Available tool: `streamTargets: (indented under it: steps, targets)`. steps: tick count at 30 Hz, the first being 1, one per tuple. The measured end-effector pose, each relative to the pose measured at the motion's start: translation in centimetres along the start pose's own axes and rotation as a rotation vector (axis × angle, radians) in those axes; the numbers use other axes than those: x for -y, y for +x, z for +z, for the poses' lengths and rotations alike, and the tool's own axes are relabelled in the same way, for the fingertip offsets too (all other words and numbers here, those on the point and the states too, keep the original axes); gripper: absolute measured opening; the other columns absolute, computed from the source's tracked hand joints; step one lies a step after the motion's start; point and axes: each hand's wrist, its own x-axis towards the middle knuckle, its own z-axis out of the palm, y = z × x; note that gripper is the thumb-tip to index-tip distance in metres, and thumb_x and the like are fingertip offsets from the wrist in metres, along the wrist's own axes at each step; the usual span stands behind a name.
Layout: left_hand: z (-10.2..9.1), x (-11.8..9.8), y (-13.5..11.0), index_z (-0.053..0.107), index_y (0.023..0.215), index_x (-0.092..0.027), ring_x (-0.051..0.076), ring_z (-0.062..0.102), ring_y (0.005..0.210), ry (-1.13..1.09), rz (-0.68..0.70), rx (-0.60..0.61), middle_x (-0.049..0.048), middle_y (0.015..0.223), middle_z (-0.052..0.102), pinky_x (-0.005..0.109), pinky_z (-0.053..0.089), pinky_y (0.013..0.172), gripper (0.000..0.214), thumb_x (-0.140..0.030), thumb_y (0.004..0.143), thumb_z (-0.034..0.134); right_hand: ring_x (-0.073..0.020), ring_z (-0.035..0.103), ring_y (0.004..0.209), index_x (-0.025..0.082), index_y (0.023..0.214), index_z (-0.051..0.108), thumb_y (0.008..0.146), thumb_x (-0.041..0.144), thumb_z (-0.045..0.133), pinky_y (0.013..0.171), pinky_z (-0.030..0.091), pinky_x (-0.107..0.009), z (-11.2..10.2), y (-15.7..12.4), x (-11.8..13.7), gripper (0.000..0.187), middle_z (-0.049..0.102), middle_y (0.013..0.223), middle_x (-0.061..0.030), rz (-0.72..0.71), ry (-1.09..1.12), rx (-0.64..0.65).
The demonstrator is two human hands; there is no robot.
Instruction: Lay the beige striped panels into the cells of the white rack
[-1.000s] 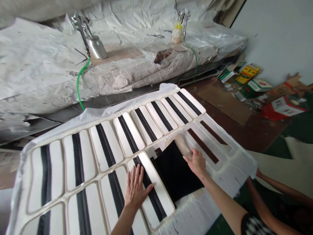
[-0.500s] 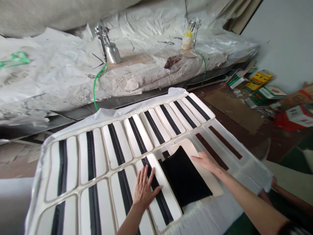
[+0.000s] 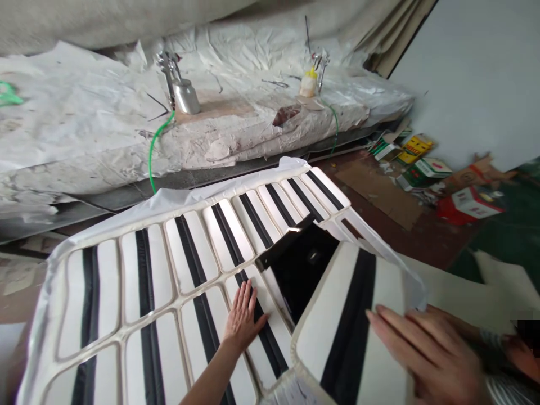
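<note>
A large mat of white rounded panels (image 3: 185,247), each with a black band down its middle, lies on a white covering. My left hand (image 3: 242,315) rests flat, fingers stretched, on one panel in the near row. To its right, a shiny black sheet (image 3: 304,270) is tilted up over the mat. In front of that sheet a white panel with a black band (image 3: 388,275) is raised towards me. My right hand (image 3: 430,354), blurred by motion, has its fingers over this panel's face; the thumb is hidden.
Two spray guns stand on the plastic-covered bench, one with a metal cup (image 3: 185,97), one beside a yellow-capped bottle (image 3: 308,83). Green hoses (image 3: 152,154) hang from the bench. Boxes (image 3: 426,171) and flat cardboard (image 3: 379,197) lie on the floor. Another person's arm (image 3: 458,322) is at the right.
My right hand has moved from a beige piece down towards me and now has a banded panel raised. The black sheet has gone from flat to tilted. My left hand stays on its panel.
</note>
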Motion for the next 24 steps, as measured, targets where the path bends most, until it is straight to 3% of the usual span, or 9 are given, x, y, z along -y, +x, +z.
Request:
streamTargets:
  steps: [2, 4, 6, 9, 13, 15, 18, 20, 24]
  targets:
    - [0.4, -0.2, 0.7, 0.024, 0.151, -0.012, 0.033, 0.019, 0.146, -0.017, -0.023, -0.03, 0.0164, 0.159, 0.019, 0.05, 0.031, 0.116, 0.08, -0.053, 0.087, 0.053, -0.0239, 0.062, 0.105, 0.039, 0.134, 0.056, 0.09, 0.024, 0.049, 0.096, 0.044, -0.04, 3.8, -2.1, -0.2, 0.047, 0.064, 0.128, 0.0011, -0.049, -0.03, 0.134]
    - [0.9, -0.7, 1.5, 0.022, 0.151, -0.014, 0.033, 0.018, 0.146, -0.032, -0.09, -0.06, 0.0164, 0.159, 0.017, 0.052, 0.029, 0.116, 0.077, -0.047, 0.089, 0.052, -0.0241, 0.058, 0.116, 0.038, 0.132, 0.058, 0.085, 0.013, 0.043, 0.1, 0.045, -0.042, 8.8, -6.0, -0.9, 0.056, 0.059, 0.134, 0.0015, 0.145, 0.031, 0.252]
    - [1.4, -1.3, 2.2, 0.018, 0.152, -0.014, 0.034, 0.017, 0.147, -0.043, -0.158, -0.083, 0.0178, 0.16, 0.014, 0.055, 0.025, 0.117, 0.079, -0.047, 0.089, 0.052, -0.0288, 0.055, 0.122, 0.026, 0.128, 0.062, 0.081, 0.022, 0.045, 0.1, 0.048, -0.045, 13.6, -10.6, -1.3, 0.05, 0.053, 0.14, -0.0068, 0.5, 0.225, 0.331]
    - [2.1, -1.9, 3.0, 0.015, 0.153, -0.016, 0.035, 0.016, 0.147, -0.058, -0.209, -0.104, 0.0177, 0.16, 0.011, 0.057, 0.023, 0.117, 0.083, -0.053, 0.088, 0.052, -0.0303, 0.067, 0.103, 0.018, 0.128, 0.054, 0.082, 0.047, 0.048, 0.084, 0.057, -0.04, 19.0, -15.5, -1.0, 0.055, 0.061, 0.128, -0.0163, 1.087, 0.58, 0.28]
    - [2.3, -2.2, 3.4, 0.016, 0.153, -0.019, 0.034, 0.018, 0.146, -0.063, -0.23, -0.094, 0.015, 0.16, 0.012, 0.057, 0.024, 0.117, 0.08, -0.053, 0.089, 0.052, -0.0343, 0.067, 0.097, 0.019, 0.108, 0.059, 0.073, 0.066, 0.057, 0.081, 0.055, -0.041, 22.3, -14.8, 0.6, 0.059, 0.07, 0.103, -0.0147, 1.316, 0.587, 0.22]
    - [2.2, -2.3, 3.5, 0.017, 0.152, -0.019, 0.034, 0.02, 0.146, -0.047, -0.244, -0.095, 0.015, 0.16, 0.014, 0.057, 0.025, 0.117, 0.078, -0.052, 0.09, 0.052, -0.0364, 0.068, 0.09, 0.017, 0.094, 0.062, 0.065, 0.071, 0.062, 0.077, 0.055, -0.043, 22.8, -12.8, 1.0, 0.061, 0.071, 0.089, -0.0142, 1.409, 0.572, 0.168]
    - [2.3, -2.4, 3.6, 0.018, 0.152, -0.021, 0.033, 0.022, 0.145, -0.025, -0.251, -0.106, 0.0139, 0.16, 0.016, 0.056, 0.028, 0.116, 0.075, -0.05, 0.091, 0.051, -0.0336, 0.069, 0.082, 0.016, 0.087, 0.065, 0.061, 0.07, 0.068, 0.068, 0.055, -0.038, 21.7, -9.9, 0.6, 0.061, 0.071, 0.077, -0.0101, 1.415, 0.898, 0.146]
    - [2.3, -2.5, 3.7, 0.018, 0.152, -0.022, 0.033, 0.023, 0.145, -0.018, -0.247, -0.106, 0.0137, 0.16, 0.017, 0.056, 0.029, 0.116, 0.076, -0.05, 0.091, 0.051, -0.0314, 0.069, 0.081, 0.016, 0.084, 0.067, 0.065, 0.067, 0.069, 0.067, 0.056, -0.035, 19.3, -8.0, -0.4, 0.054, 0.072, 0.076, -0.0086, 1.316, 1.012, 0.157]
    - [2.2, -2.6, 3.9, 0.019, 0.152, -0.02, 0.033, 0.022, 0.145, 0.003, -0.25, -0.088, 0.0148, 0.159, 0.019, 0.056, 0.029, 0.116, 0.077, -0.051, 0.09, 0.052, -0.0284, 0.068, 0.089, 0.017, 0.095, 0.074, 0.074, 0.055, 0.071, 0.077, 0.056, -0.03, 12.2, -3.6, -2.4, 0.044, 0.074, 0.09, -0.006, 1.1, 0.85, 0.145]
